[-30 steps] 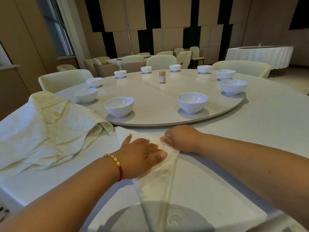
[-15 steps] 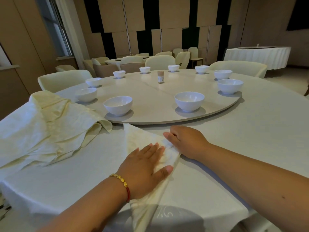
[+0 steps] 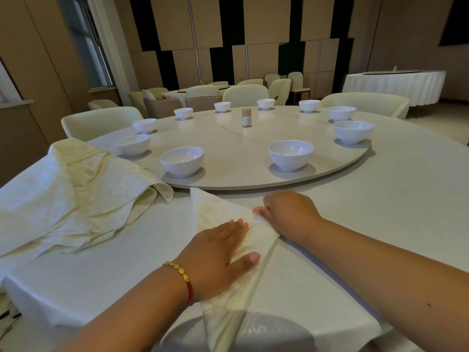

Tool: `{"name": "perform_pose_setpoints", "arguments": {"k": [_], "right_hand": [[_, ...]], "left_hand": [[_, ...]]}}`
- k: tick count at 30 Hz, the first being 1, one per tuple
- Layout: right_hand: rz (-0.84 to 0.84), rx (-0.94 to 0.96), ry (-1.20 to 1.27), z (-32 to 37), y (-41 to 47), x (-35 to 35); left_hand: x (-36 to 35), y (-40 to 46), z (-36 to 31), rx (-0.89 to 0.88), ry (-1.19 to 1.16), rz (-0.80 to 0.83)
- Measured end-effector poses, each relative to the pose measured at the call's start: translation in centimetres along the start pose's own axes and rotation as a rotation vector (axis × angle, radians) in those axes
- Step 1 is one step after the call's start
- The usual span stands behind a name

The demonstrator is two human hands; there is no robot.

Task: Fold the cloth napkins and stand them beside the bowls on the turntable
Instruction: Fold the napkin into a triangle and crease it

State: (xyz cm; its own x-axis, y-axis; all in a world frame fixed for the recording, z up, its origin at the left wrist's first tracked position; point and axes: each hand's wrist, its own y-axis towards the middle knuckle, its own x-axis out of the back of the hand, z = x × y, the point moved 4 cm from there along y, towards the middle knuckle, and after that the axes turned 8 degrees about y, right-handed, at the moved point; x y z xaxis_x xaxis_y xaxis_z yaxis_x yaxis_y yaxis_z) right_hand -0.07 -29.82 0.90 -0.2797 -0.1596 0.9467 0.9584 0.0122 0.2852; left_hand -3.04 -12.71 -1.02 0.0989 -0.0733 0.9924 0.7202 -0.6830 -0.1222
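I am pressing my left hand point(image 3: 220, 252) flat, fingers straight, on a pale cream cloth napkin point(image 3: 215, 212) lying on the white-clothed round surface point(image 3: 380, 212) just in front of the beige round turntable point(image 3: 236, 148). My right hand point(image 3: 289, 214) is curling its fingers point(image 3: 261, 210) onto the napkin's right edge, apparently pinching a fold. Napkin is sitting partly folded into a long pointed shape, tip toward the turntable, near end hanging off the surface edge. A heap of unfolded cream napkins point(image 3: 71, 194) is waiting at left. White round bowls point(image 3: 182, 161) are ringing the turntable; no napkin is standing beside any. Judging: first napkin mid-fold, nearly everything left.
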Motion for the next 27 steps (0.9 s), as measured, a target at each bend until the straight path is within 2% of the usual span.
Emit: {"name": "perform_pose_setpoints", "arguments": {"k": [2, 3, 5, 8, 11, 14, 17, 21, 27], "right_hand": [[-0.334, 0.117, 0.197, 1.1, -1.0, 1.7], [-0.374, 0.202, 0.381, 1.7, -1.5, 2.1], [-0.192, 0.327, 0.739, 3.1, -2.6, 1.8], [0.233, 0.233, 0.935, 3.8, -4.1, -0.1], [0.415, 0.132, 0.813, 2.1, -4.4, -0.8], [0.551, 0.184, 0.545, 1.8, -4.4, -0.6], [0.594, 0.239, 0.373, 2.1, -4.5, -0.6], [0.587, 0.276, 0.205, 2.1, -4.4, -1.2], [0.578, 0.289, 0.174, 2.3, -4.4, -1.2]], "left_hand": [[-0.4, 0.0, -0.1, 0.003, 0.031, -0.009], [-0.4, 0.0, -0.1, 0.007, 0.032, -0.018], [-0.6, 0.2, 0.0, -0.001, 0.041, -0.047], [-0.7, 0.2, 0.1, -0.018, 0.045, -0.064], [-0.8, 0.2, 0.2, -0.015, 0.025, -0.031], [-0.3, 0.5, 0.7, -0.023, -0.113, -0.022], [0.0, 0.8, 2.6, 0.039, -0.257, -0.011], [-0.5, 1.6, 5.9, 0.148, -0.018, 0.008], [-0.5, 2.8, 7.3, 0.2, 0.034, 0.017]]}}
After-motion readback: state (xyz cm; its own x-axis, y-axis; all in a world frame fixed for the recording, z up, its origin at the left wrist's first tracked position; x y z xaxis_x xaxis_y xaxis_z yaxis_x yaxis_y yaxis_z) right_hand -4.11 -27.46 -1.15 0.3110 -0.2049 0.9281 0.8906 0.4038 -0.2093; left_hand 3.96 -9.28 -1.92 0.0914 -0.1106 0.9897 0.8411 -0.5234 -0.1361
